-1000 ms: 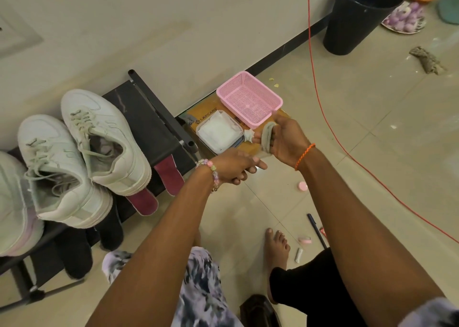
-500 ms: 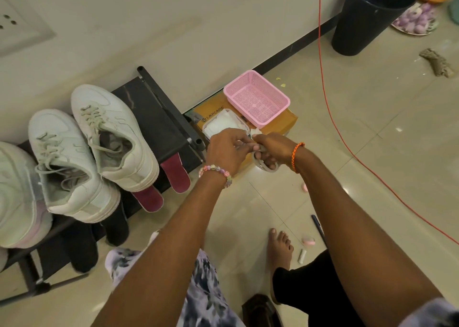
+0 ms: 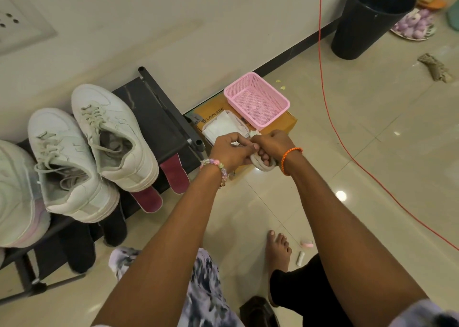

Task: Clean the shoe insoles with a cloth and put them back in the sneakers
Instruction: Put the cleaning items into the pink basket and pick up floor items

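- Since the earlier frames, both hands have drawn together at frame centre; one second ago the right hand was raised with the pale item draped over its fingers, and now that item is bunched low between the two hands.
- Right hand (image 3: 270, 145): fingers are curled round a pale rolled item (image 3: 263, 164), probably the cloth, though a rolled insole cannot be ruled out.
- Left hand (image 3: 229, 150): fingertips pinch the upper end of the same item, touching the right hand.
- Sneakers (image 3: 109, 132): the white pair stands on the black rack (image 3: 154, 118) at left of frame, laces loose, openings facing up.
- Two maroon insoles (image 3: 173, 175) protrude from the rack's front edge below the sneakers, at centre-left. They are apart from both hands and outside the shoes.
- A clear container (image 3: 224, 125) holding white material sits on a cardboard box (image 3: 290, 123) just beyond the hands; a pink basket (image 3: 257, 100) stands beside it on the same box.
- Upper right of frame: a black bin (image 3: 370, 21). An orange cord (image 3: 330, 118) runs down the floor.
- Progress, as judged: early stage. The insoles are out of the sneakers, and the hands appear to be preparing the wiping material. Whether any insole has been wiped cannot be determined.
- Remaining: wipe each insole, then seat both back inside the sneakers.
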